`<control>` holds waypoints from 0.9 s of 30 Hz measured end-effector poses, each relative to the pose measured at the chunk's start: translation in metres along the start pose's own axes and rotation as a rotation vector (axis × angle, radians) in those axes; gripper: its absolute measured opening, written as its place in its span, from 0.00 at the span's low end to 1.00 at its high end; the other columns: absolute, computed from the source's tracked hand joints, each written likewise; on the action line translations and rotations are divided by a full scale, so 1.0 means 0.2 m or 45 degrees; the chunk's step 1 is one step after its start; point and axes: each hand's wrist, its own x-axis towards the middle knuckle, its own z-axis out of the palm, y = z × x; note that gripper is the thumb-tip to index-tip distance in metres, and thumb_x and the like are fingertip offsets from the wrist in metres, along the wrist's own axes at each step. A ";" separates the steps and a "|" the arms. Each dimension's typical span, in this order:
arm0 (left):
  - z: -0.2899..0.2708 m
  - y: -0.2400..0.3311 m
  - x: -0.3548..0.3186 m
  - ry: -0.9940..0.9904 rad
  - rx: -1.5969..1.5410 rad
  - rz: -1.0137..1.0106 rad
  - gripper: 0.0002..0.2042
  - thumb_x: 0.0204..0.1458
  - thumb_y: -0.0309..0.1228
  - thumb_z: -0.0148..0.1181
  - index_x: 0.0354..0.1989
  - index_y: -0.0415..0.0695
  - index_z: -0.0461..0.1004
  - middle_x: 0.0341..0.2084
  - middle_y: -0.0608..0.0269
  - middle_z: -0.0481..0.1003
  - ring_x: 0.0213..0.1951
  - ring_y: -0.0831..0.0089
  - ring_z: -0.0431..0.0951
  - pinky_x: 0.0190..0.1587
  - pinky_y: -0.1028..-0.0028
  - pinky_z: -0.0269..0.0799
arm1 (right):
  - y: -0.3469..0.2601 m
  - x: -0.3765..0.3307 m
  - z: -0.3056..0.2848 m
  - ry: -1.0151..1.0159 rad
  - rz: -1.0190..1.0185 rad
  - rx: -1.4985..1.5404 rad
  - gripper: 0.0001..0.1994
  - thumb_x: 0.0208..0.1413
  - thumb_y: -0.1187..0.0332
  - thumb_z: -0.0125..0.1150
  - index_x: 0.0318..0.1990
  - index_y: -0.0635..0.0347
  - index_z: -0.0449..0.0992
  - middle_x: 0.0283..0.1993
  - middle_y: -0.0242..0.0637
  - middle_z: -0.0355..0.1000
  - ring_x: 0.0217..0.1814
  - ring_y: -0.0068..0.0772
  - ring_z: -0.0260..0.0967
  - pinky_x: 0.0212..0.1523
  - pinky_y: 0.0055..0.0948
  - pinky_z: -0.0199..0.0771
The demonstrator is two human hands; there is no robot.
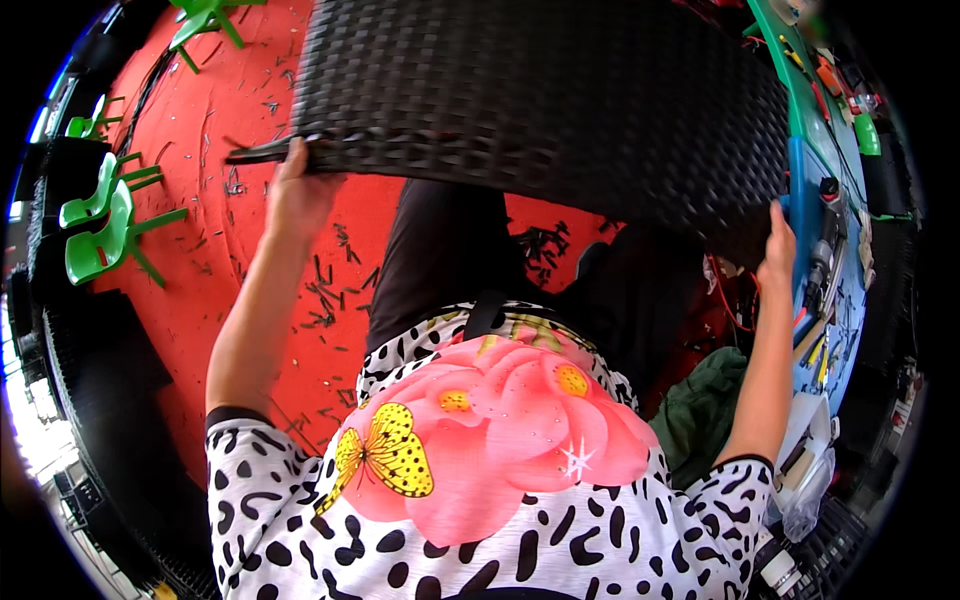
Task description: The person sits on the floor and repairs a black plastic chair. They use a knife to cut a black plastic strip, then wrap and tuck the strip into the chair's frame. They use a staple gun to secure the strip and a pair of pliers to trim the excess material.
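A large black woven wicker panel (540,90) is raised in front of me, over my knees. My left hand (303,195) grips its near left corner, thumb on top and the other fingers mostly hidden under the edge. Beside that thumb, loose dark strip ends (248,156) stick out to the left. At the near right corner, my right hand (777,250) holds the panel's edge with the thumb upright; its remaining fingers are partly hidden. The far edge of the panel runs out of the picture.
Black strip offcuts (325,295) lie scattered over the red floor (215,220). Small green chairs (110,235) stand at the left. Along the right runs a blue and green table (842,330) with tools on it. A dark green cloth (700,410) lies by my right forearm.
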 end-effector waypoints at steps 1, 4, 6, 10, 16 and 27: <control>0.04 -0.07 -0.02 -0.004 0.021 -0.044 0.14 0.61 0.39 0.46 0.46 0.42 0.69 0.44 0.59 0.74 0.47 0.62 0.74 0.52 0.56 0.69 | 0.03 0.01 -0.09 0.078 -0.016 -0.046 0.24 0.58 0.55 0.55 0.50 0.71 0.71 0.49 0.41 0.73 0.48 0.31 0.71 0.50 0.27 0.70; 0.03 -0.29 -0.01 -0.092 0.205 -0.272 0.12 0.61 0.39 0.48 0.44 0.46 0.69 0.38 0.59 0.76 0.40 0.65 0.77 0.42 0.61 0.74 | 0.21 0.02 -0.35 0.249 -0.059 -0.255 0.28 0.59 0.51 0.53 0.51 0.73 0.70 0.51 0.43 0.71 0.51 0.32 0.69 0.52 0.28 0.67; 0.04 -0.31 -0.03 -0.019 0.242 -0.309 0.10 0.60 0.39 0.49 0.43 0.48 0.69 0.36 0.61 0.77 0.35 0.67 0.78 0.36 0.66 0.75 | 0.31 0.01 -0.39 0.411 -0.216 -0.502 0.29 0.59 0.49 0.51 0.52 0.73 0.70 0.51 0.45 0.71 0.53 0.34 0.68 0.55 0.28 0.64; 0.10 -0.29 -0.03 0.125 0.608 -0.170 0.15 0.57 0.43 0.54 0.41 0.43 0.68 0.34 0.61 0.77 0.33 0.69 0.79 0.29 0.69 0.75 | 0.35 0.03 -0.40 0.496 -0.369 -0.634 0.30 0.60 0.48 0.49 0.53 0.72 0.70 0.53 0.47 0.70 0.55 0.37 0.66 0.57 0.29 0.61; 0.06 -0.15 -0.24 0.201 1.543 -0.182 0.15 0.54 0.40 0.57 0.34 0.37 0.69 0.29 0.58 0.74 0.27 0.65 0.77 0.26 0.70 0.70 | 0.35 0.00 -0.37 0.544 -0.360 -0.692 0.29 0.60 0.48 0.49 0.51 0.70 0.72 0.51 0.47 0.71 0.53 0.39 0.68 0.55 0.30 0.63; 0.40 -0.22 0.09 0.022 2.137 1.058 0.32 0.51 0.46 0.59 0.57 0.37 0.58 0.47 0.41 0.69 0.48 0.47 0.71 0.50 0.60 0.65 | 0.34 -0.02 -0.35 0.727 -0.428 -1.179 0.30 0.60 0.43 0.39 0.46 0.62 0.75 0.46 0.55 0.72 0.51 0.60 0.66 0.52 0.46 0.63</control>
